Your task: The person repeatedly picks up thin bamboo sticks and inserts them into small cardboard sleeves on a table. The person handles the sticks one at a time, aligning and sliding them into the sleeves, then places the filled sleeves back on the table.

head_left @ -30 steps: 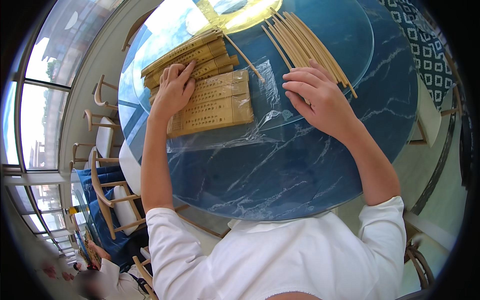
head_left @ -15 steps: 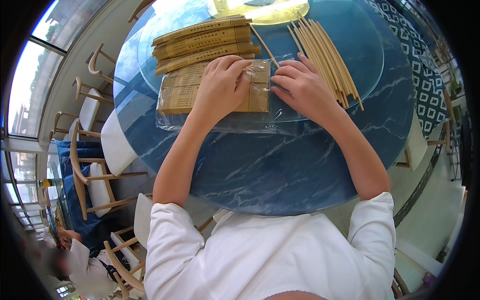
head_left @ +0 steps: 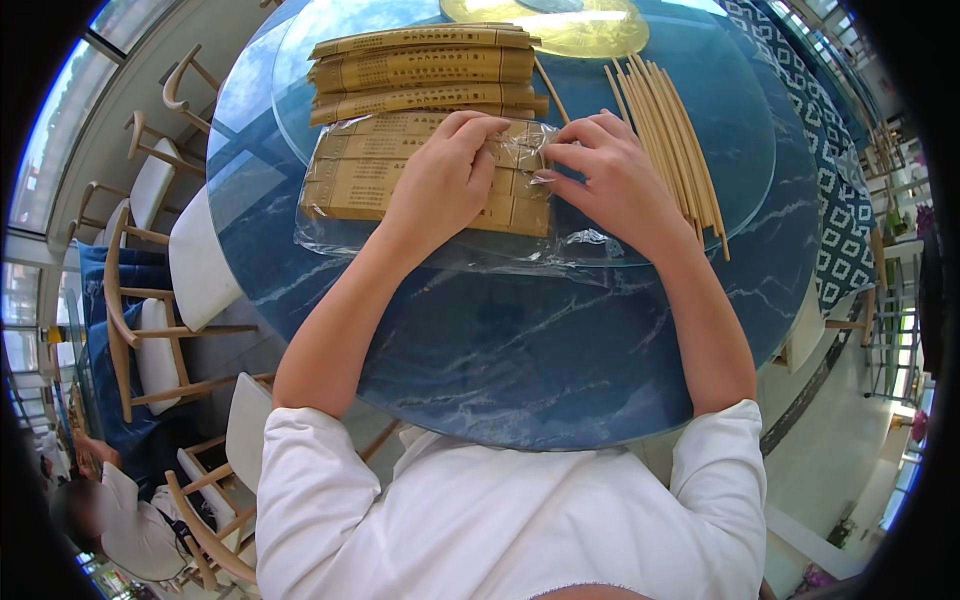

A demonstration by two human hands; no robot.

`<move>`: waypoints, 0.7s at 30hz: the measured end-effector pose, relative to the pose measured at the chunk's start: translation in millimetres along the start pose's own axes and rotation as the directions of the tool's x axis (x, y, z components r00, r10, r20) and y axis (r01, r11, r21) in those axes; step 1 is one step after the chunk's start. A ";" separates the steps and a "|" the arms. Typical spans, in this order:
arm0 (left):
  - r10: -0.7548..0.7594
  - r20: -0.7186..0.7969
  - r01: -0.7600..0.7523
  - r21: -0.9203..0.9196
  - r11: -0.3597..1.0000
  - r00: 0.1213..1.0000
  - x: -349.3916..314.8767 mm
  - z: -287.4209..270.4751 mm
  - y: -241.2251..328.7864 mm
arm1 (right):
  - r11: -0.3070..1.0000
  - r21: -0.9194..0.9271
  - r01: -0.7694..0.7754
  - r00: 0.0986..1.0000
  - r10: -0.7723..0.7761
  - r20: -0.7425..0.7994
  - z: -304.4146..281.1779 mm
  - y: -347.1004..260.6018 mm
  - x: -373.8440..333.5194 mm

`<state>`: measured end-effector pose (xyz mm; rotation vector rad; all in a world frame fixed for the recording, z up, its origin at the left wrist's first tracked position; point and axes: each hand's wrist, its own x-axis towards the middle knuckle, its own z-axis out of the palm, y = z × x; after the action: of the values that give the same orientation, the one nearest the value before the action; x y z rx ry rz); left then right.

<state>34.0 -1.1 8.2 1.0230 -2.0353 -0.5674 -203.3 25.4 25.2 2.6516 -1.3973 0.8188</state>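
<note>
A clear plastic bag [head_left: 330,232] lies near the middle of the table, with stacked brown printed paper sleeves [head_left: 350,170] inside. My left hand [head_left: 450,165] rests over the bag, its fingers bent and closed on the film near the right part of the stack. At the bag's right end, my right hand [head_left: 610,170] pinches the crinkled film between thumb and fingers. Behind the bag lie several bundles of brown paper sleeves [head_left: 425,70]. To the right of my right hand is a row of thin wooden chopsticks [head_left: 675,140]. A single stick [head_left: 552,90] lies beside the bundles.
The round blue marbled table [head_left: 500,350] carries a glass turntable [head_left: 755,170]. A yellow round plate [head_left: 550,25] sits at the far side. Wooden chairs [head_left: 120,300] stand at the left, where a person [head_left: 130,520] is seated. A patterned cloth [head_left: 845,200] hangs at the right.
My right fingers have drawn closer together on the film at the bag's right end. My left hand stays over the bag. The whole view has shifted slightly.
</note>
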 end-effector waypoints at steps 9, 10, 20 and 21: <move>0.044 -0.038 -0.044 0.000 0.999 0.998 1.9 1.5 -4.1 | 0.998 -0.020 0.057 0.998 -0.057 -0.035 3.8 2.7 6.4; 0.045 -0.039 -0.046 -0.002 0.999 0.998 2.1 1.5 -4.0 | 0.999 -0.001 0.046 0.999 -0.046 -0.024 2.1 3.1 7.6; 0.017 -0.030 -0.016 0.020 1.000 0.999 1.5 -0.3 -1.5 | 0.980 -0.122 0.160 0.986 -0.164 -0.026 6.8 7.3 4.4; 0.014 -0.027 -0.014 0.023 1.000 1.000 1.7 0.4 -1.5 | 0.977 -0.126 0.170 0.984 -0.175 -0.033 6.2 6.7 4.3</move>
<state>33.8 -3.4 7.7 1.0237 -2.0277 -0.5213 -203.8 16.5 20.5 2.5990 -1.1477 0.7432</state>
